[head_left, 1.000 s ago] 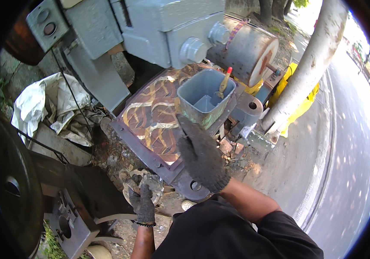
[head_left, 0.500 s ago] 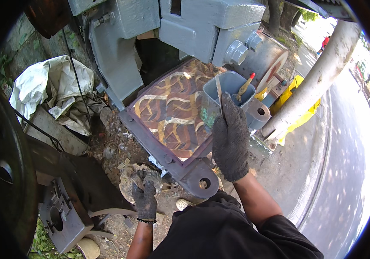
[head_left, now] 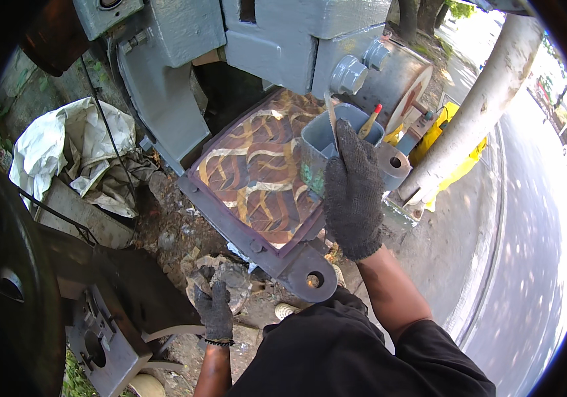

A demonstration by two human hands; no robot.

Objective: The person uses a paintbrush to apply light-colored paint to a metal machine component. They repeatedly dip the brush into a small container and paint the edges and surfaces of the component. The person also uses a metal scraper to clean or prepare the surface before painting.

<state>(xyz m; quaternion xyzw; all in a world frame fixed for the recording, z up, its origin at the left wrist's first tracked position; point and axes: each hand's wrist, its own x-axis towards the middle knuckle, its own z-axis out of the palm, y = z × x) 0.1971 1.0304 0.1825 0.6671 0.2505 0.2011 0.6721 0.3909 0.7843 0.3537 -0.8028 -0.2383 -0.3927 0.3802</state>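
Observation:
My right hand (head_left: 355, 192), in a dark knitted glove, is closed on a thin strip with a toothed edge, like a saw blade (head_left: 331, 119), which points up past the fingertips. It is beside a grey-blue container (head_left: 316, 149) with green smears on its side. A paintbrush (head_left: 370, 120) with a yellow handle and red tip leans inside the container. Low on the left, my left hand (head_left: 214, 314), gloved alike, has its fingers apart and nothing visible in them. It is in front of a pale rough lump (head_left: 234, 281) on the ground; whether they touch I cannot tell.
A patterned brown sheet (head_left: 257, 178) covers the machine's flat bed, whose dark metal edge has a holed lug (head_left: 313, 278). Grey-painted machine housing (head_left: 270, 49) rises behind. Dark machinery (head_left: 108, 337) stands left, near a white sack (head_left: 58, 129). A pale pole (head_left: 478, 99) slants at right beside the road.
My right hand and the strip have risen slightly relative to the container. The left hand has moved a little, its fingers now more spread. The whole view has shifted slightly.

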